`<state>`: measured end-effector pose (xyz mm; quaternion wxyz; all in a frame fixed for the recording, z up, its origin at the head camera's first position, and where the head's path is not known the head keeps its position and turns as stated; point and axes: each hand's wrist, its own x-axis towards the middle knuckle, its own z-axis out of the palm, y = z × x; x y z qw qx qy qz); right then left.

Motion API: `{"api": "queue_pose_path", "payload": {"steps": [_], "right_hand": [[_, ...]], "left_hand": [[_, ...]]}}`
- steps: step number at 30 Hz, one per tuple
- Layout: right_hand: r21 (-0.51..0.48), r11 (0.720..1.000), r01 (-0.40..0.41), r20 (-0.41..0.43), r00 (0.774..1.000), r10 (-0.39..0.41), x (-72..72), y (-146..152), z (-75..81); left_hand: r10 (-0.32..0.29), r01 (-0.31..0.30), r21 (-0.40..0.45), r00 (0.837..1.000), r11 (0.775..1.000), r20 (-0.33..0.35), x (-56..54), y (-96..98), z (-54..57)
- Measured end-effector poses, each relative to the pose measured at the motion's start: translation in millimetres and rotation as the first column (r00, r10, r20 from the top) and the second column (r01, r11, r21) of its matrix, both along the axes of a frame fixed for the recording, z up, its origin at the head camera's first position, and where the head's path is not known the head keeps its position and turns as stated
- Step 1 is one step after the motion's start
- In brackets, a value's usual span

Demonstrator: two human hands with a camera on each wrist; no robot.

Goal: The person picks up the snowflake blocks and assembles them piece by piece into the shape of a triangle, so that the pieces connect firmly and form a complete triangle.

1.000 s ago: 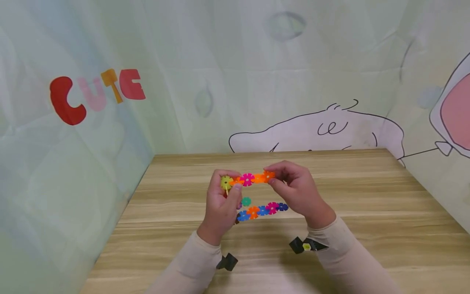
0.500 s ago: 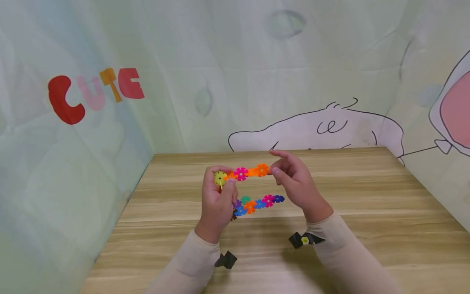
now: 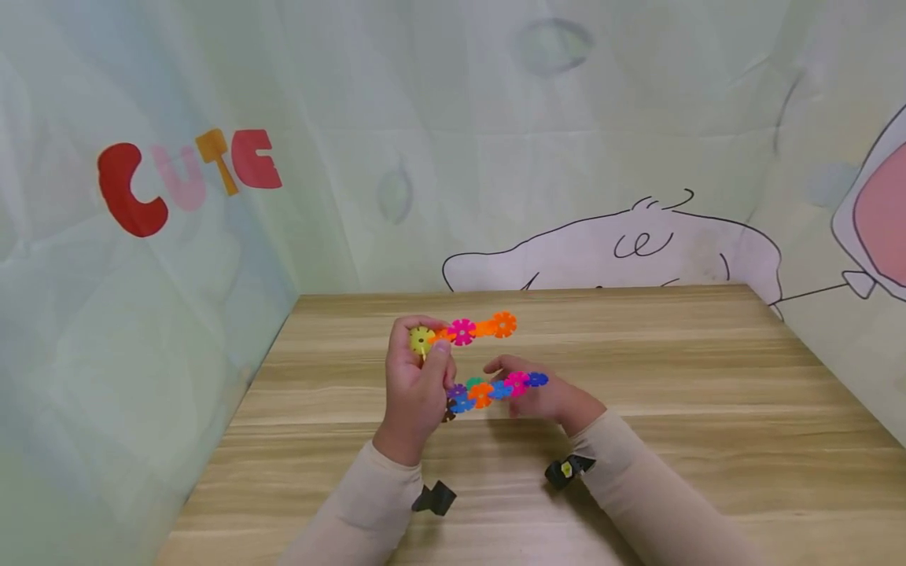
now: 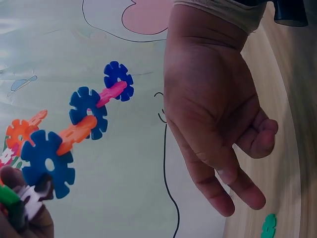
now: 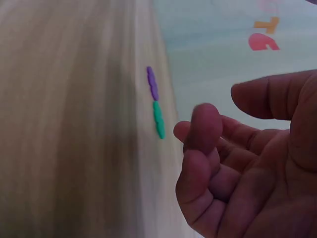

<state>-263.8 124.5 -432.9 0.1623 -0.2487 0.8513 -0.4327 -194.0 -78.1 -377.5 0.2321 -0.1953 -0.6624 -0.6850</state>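
In the head view my left hand (image 3: 414,397) grips a chain of flower-shaped interlocking discs between thumb and fingers. One branch runs from a yellow disc (image 3: 421,340) through a pink disc (image 3: 462,332) to an orange disc (image 3: 505,325) at its tip. A lower branch holds blue discs, an orange disc (image 3: 481,395) and a dark blue end disc (image 3: 536,379). My right hand (image 3: 559,401) is behind that branch, fingers loosely bent, holding nothing. On the table, a purple disc (image 5: 152,83) and a green disc (image 5: 158,120) lie end to end near its fingers in the right wrist view.
The wooden table (image 3: 672,354) stretches out beneath both hands. A pale printed curtain (image 3: 396,141) hangs along its back and left edges. Each wrist wears a small black device, such as the right one (image 3: 566,470).
My right hand has let go of the chain's orange end disc and moved down and left, behind the lower branch. My left hand has shifted slightly left and up with the chain.
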Motion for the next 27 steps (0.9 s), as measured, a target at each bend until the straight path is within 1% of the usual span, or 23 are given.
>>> {"api": "queue_pose_path", "payload": {"steps": [2, 5, 8, 10, 12, 15, 17, 23, 27], "right_hand": [[0.032, 0.999, -0.006, 0.050, 0.999, 0.005, 2.2, -4, -2.9], [0.060, 0.998, -0.023, 0.124, 0.992, 0.016, 4.6, -6, -2.8], [0.129, 0.990, -0.060, 0.149, 0.988, 0.041, 6.6, -6, -0.2], [0.188, 0.979, -0.078, 0.178, 0.983, 0.044, 8.0, -5, 1.4], [0.220, 0.971, -0.095, 0.156, 0.986, 0.062, 8.6, -5, 1.7], [0.256, 0.963, -0.088, 0.106, 0.992, 0.063, 9.5, -5, 2.1], [0.252, 0.965, -0.073, 0.059, 0.996, 0.060, 9.9, -4, 2.7], [0.236, 0.971, -0.023, -0.030, 0.999, 0.031, 9.5, 1, 4.3], [0.245, 0.969, 0.008, -0.063, 0.998, 0.008, 6.2, 5, 5.7]], "left_hand": [[-0.005, 0.005, 0.007, 1.000, 1.000, 0.003, 0.1, 0.4, 0.5], [-0.012, 0.012, 0.014, 1.000, 1.000, 0.001, -0.5, 0.7, 0.0], [-0.015, 0.015, 0.013, 1.000, 1.000, 0.000, -0.9, 0.8, -0.9], [-0.012, 0.012, 0.008, 1.000, 1.000, 0.004, -1.3, 0.7, -1.6], [-0.011, 0.010, 0.006, 1.000, 1.000, 0.006, -1.7, 0.6, -1.8], [-0.011, 0.011, 0.002, 1.000, 1.000, 0.002, -2.3, 0.5, -2.6], [-0.021, 0.021, 0.008, 1.000, 1.000, -0.005, -2.0, 1.1, -2.5], [-0.029, 0.029, 0.022, 1.000, 0.999, -0.009, -1.1, 2.9, -2.7], [-0.021, 0.021, 0.013, 1.000, 1.000, -0.005, -1.2, 3.4, -3.3]]}}
